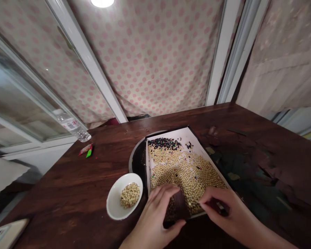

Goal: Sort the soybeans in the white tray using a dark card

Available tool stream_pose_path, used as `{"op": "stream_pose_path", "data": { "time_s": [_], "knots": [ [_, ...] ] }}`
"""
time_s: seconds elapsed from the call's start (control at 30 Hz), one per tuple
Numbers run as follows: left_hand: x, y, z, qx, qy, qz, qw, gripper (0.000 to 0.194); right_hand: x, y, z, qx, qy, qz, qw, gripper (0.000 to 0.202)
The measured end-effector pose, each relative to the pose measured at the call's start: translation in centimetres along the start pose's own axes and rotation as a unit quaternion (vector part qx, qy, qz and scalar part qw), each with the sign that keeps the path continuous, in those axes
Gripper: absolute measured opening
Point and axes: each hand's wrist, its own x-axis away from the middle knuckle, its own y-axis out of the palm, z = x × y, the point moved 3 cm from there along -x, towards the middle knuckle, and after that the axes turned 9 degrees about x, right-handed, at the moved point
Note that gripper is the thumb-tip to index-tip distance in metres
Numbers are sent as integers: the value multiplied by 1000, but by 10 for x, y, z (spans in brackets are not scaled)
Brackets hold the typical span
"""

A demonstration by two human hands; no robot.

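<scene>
A shallow white-lined tray (168, 134) holds many cream-coloured beads (191, 169), with black beads (166, 143) gathered at its far left. My left hand (160, 214) is over the tray's near left corner, thumb and fingers curved around a dark brown piece (180, 204). At the near right, my right hand (223, 207) has thumb and index finger pinched together at the beads; anything between the tips is too small to make out. A white bowl (112, 199) with cream beads inside stands left of the tray.
A round dark plate (137, 159) lies under the tray. Toward the back left are a clear bottle (74, 126) and a small red and green packet (88, 149). A phone (9, 235) lies at the near left. Dark scraps (248, 173) cover the table's right side.
</scene>
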Motion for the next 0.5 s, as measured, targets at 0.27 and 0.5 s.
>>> {"op": "stream_pose_path", "data": {
  "time_s": [0.27,0.5],
  "knots": [
    [-3,3,1,-42,11,-15,999,67,0,0,-2,9,-18,7,1000,12],
    [-4,3,3,-64,83,94,990,24,1,10,-8,26,-77,15,997,14]
  ]
}}
